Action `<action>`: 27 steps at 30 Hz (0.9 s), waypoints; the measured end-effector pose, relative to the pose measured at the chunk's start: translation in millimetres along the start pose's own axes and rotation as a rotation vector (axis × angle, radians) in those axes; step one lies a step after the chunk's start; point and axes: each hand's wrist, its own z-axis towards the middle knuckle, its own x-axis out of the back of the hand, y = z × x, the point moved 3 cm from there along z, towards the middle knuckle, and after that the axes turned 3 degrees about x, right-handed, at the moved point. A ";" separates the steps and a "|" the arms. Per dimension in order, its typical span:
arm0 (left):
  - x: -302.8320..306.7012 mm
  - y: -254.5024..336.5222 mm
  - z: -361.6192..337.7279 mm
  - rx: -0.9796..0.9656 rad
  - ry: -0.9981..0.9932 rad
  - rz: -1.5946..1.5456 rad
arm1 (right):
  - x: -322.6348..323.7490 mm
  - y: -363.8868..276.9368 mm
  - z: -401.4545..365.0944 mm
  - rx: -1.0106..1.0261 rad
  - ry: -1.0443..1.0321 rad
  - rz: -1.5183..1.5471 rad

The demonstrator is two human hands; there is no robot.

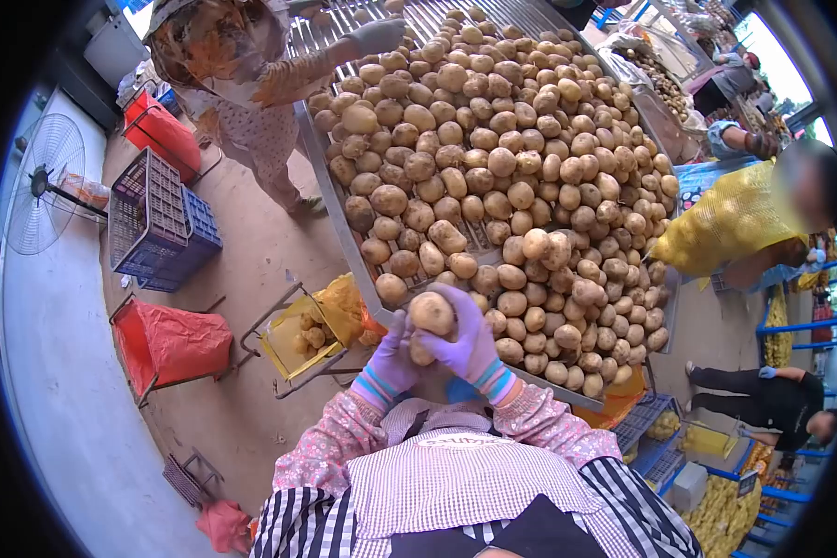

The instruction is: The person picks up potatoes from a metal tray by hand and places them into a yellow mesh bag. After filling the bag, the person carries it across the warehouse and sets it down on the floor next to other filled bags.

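Note:
In purple gloves, both my hands are together at the near edge of a metal sorting table (349, 228) heaped with potatoes (521, 167). My right hand (470, 339) is closed round a pale brown potato (431, 313), its fingers over the top and the thumb across the near side. A second potato (421, 351) shows just below, between the two hands. My left hand (391, 361) is closed against that lower potato from the left; its fingertips are partly hidden.
At left stand a yellow bag on a frame (293, 358) with some potatoes inside, red bags (181, 344) on frames, stacked blue crates (163, 223) and a fan (42, 181). A gloved co-worker (260, 102) reaches over the table's far left. Another person carries a yellow mesh sack (721, 219) at right.

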 end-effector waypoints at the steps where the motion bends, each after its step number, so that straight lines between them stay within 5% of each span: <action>1: 19.9 5.9 -14.8 -0.052 0.041 0.012 | -17.3 -14.5 7.2 0.063 -0.085 -0.116; 2: 30.5 14.7 -39.2 -0.054 0.091 0.037 | -37.3 -22.7 14.2 0.142 -0.200 -0.295; 7: 69.7 56.1 -123.5 -0.309 0.225 0.077 | -156.8 -7.3 20.9 0.202 -0.550 -0.221; 13: 159.1 113.0 -170.6 -0.472 0.355 0.067 | -205.0 8.5 8.2 0.277 -0.655 -0.320; 15: 219.1 130.0 -178.9 -0.288 0.600 0.081 | -193.0 14.1 -1.8 0.284 -0.649 -0.307; 16: 215.9 135.3 -182.5 -0.307 0.610 0.069 | -183.2 16.0 -6.3 0.239 -0.658 -0.323; 18: 200.6 141.5 -183.4 -0.371 0.954 0.348 | -156.9 21.7 -12.3 0.207 -0.605 -0.312; 22: 190.0 144.5 -187.3 -0.456 0.977 0.350 | -84.5 15.2 -10.7 0.184 -0.312 -0.314; 27: 183.8 134.0 -187.1 -0.546 1.120 0.465 | 23.6 36.7 -5.2 0.212 0.024 -0.888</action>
